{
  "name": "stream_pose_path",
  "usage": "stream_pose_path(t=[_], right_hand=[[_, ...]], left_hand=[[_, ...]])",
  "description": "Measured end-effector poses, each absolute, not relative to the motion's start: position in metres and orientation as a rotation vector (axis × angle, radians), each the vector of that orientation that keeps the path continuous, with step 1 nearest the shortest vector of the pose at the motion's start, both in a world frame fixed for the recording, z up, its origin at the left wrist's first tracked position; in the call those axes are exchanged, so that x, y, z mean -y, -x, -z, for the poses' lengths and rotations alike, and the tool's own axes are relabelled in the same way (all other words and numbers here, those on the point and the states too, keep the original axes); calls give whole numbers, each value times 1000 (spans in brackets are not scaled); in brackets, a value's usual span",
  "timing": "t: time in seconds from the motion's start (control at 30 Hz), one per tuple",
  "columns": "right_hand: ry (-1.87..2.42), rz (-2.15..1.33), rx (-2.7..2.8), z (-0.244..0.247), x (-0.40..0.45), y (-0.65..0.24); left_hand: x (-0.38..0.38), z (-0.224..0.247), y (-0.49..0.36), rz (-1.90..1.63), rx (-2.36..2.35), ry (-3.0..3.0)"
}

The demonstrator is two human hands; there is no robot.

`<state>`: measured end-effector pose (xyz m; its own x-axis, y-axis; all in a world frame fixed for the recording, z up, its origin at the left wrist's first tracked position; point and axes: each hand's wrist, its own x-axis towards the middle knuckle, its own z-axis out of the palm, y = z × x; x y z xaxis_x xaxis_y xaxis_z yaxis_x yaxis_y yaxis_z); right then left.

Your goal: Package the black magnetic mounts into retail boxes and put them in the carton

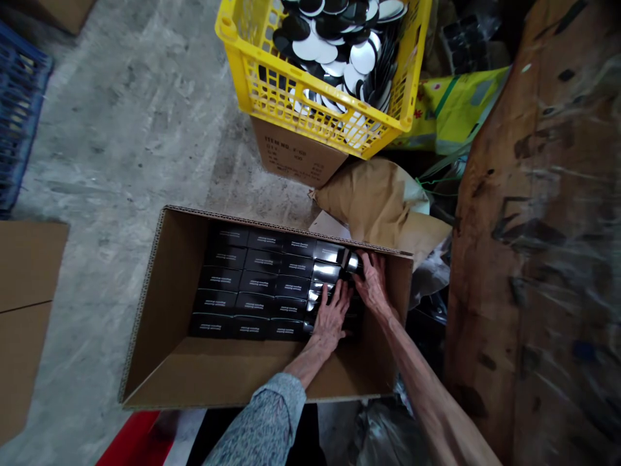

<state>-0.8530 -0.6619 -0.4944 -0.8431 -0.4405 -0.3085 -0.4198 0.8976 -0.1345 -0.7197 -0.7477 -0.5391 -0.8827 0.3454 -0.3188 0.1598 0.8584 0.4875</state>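
**Two hands work at the right end of black boxes inside a carton**

The left hand (331, 318) lies open and flat on the rows of black boxes (245, 285), and the right hand (372, 283) curves over silver-faced boxes (326, 272) near the far right corner; if it really has hold of one, I cannot tell. All these boxes stand in a cardboard carton (162, 291), packed in rows, with bare cardboard on the near side. Beyond it there is crumpled brown paper (369, 200), and a yellow plastic crate (252, 65) full of black-and-white discs (330, 45) sits on a cardboard box. Around lies a concrete floor (121, 129).
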Motion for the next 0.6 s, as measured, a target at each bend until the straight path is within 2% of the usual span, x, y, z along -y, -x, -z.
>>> stream_pose_path(t=[0.17, 0.3, 0.43, 0.53, 0.6], right_hand=[[562, 109, -2754, 495, 672, 839], [202, 543, -2655, 501, 677, 811], [254, 880, -2522, 504, 678, 805], [479, 1016, -2465, 469, 693, 813], [673, 817, -2529, 423, 707, 813]], left_hand=[[753, 535, 721, -645, -2613, -392], [757, 532, 724, -673, -2591, -410], [759, 531, 728, -698, -2569, -413], [769, 516, 729, -672, -2585, -381], [779, 494, 729, -639, -2624, -340]])
